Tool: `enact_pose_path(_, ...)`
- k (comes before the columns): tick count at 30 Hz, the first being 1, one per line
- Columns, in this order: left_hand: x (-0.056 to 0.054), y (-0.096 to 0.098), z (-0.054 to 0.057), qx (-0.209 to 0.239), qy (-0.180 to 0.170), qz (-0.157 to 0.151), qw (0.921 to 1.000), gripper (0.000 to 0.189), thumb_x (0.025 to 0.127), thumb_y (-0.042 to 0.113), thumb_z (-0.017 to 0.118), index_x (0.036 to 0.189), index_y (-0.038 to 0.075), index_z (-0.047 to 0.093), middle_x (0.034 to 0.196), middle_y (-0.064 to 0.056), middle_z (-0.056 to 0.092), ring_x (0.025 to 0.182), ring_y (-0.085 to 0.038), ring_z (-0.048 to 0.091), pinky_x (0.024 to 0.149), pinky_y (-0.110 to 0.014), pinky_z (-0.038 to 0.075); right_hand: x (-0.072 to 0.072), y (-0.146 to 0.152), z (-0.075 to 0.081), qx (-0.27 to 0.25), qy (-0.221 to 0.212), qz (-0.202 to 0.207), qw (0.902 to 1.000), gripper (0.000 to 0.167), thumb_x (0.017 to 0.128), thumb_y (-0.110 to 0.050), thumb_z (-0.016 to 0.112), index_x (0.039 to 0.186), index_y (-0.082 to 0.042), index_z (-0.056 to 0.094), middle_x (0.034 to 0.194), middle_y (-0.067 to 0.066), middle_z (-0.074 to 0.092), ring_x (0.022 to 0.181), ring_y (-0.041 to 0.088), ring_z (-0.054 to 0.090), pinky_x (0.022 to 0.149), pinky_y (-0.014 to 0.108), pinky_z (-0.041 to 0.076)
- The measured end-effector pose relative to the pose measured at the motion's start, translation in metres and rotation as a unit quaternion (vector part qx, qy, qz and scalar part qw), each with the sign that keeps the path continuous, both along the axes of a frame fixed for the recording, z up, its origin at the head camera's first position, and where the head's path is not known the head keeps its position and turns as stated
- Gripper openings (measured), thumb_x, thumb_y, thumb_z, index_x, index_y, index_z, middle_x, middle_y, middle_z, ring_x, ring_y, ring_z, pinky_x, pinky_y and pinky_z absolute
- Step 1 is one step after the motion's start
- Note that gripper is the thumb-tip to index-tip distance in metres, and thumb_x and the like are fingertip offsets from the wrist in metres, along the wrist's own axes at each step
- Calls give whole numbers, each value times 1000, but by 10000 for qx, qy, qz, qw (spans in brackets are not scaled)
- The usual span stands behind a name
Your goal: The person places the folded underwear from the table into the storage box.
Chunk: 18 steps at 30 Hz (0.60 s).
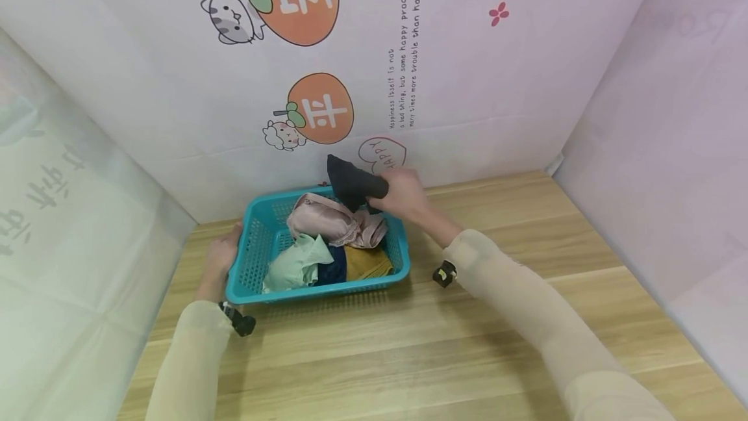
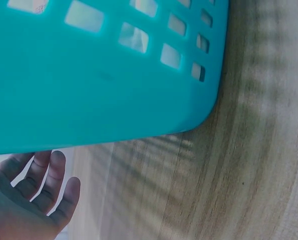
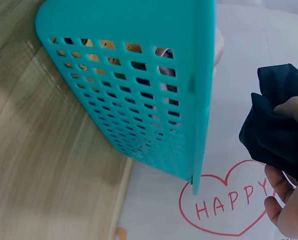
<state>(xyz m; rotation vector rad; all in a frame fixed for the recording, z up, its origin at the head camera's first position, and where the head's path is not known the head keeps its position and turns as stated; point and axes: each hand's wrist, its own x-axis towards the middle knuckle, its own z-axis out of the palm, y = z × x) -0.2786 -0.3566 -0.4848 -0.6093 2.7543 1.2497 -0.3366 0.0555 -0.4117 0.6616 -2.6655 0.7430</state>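
My right hand (image 1: 403, 193) grips a dark folded piece of cloth (image 1: 350, 182) above the back right part of a turquoise plastic basket (image 1: 251, 295). In the right wrist view the thumb presses on the bunched dark cloth (image 3: 271, 132), with fingers beneath it. My left hand (image 1: 221, 257) is at the basket's left rim; in the left wrist view its fingers (image 2: 51, 185) are loosely bent beside the wall, tips free. Inside the basket are a pink satiny garment (image 1: 321, 218), a mint green cloth (image 1: 295, 265), a navy cloth (image 1: 333, 268) and a mustard cloth (image 1: 363, 264).
The basket stands on a wood-grain table (image 1: 362, 356) against its back edge. A white printed sheet (image 1: 456, 83) rises behind, with more sheeting (image 1: 70, 226) to the left and right. Each wrist carries a small black camera (image 1: 445, 273).
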Motion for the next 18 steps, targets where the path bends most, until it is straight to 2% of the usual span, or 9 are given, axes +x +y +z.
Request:
enact_pose_path(9,-1,-1,-1,59,-13,4,10000,86,99,72,19,125,1,61,127,-22,56,113,-35,55,77,-33,44,1,-12,3,59,44,129,9999,29,81,-34,78,99,-12,71,97,5,73,94,24,65,89,42,49)
enact_pose_path(14,0,-1,-1,67,20,8,10000,86,99,72,20,126,1,61,127,-22,56,112,-35,56,75,-32,44,0,-20,6,155,106,184,9997,27,80,-34,78,94,-12,71,92,5,72,90,24,65,85,41,50)
enact_pose_path(18,0,-1,-2,86,52,9,9999,83,99,71,21,121,3,62,122,-21,57,109,-33,56,75,-33,44,0,-26,8,199,55,216,9996,28,81,-34,78,96,-12,71,93,5,72,90,24,65,84,41,51)
